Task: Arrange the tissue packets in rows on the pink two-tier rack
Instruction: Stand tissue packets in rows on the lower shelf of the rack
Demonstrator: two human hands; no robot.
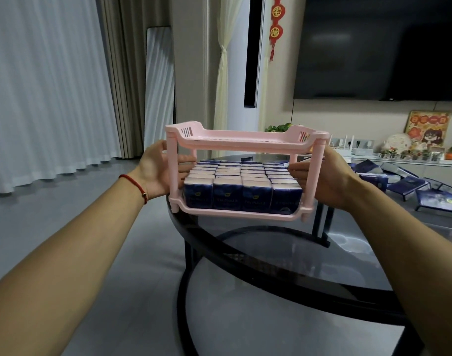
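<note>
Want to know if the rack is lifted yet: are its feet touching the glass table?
Apart. The head view shows the pink rack's feet hanging above the glass table, with both hands at its sides.

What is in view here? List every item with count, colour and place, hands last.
rack: one, pink, two tiers, held above the table's near edge
tissue packets: four columns, navy and white, filling the lower tier; upper tier looks bare
loose packets: several, navy, on the table at right
table: one, round, dark glass, black frame
television: one, black, on the wall
curtains: white, at left
left hand: at the rack's left side, red cord on wrist
right hand: at the rack's right side
</note>
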